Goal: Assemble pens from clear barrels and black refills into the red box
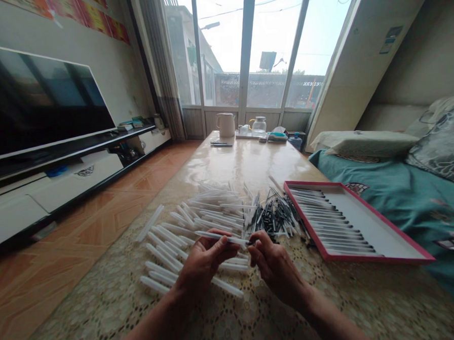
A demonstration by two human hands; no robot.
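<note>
My left hand [212, 252] is closed around a translucent white pen barrel [219, 236], which lies nearly level and points toward my right hand [267, 254]. The fingers of that right hand are pinched at the barrel's right end, on a small dark part, perhaps the tip of a pen refill; most of it is hidden by the fingers. Beneath and beyond my left hand spreads a loose pile of white pen barrels [159, 260]. Just past my right hand lies a heap of thin refills with black ends [275, 213].
A red-rimmed box tray [390, 227] at right holds a row of pens with dark ends [332, 225]. At the table's [249, 163] far end stand a pitcher [225, 125] and a glass jar [259, 125]. A teal-covered sofa [395, 181] flanks the right side.
</note>
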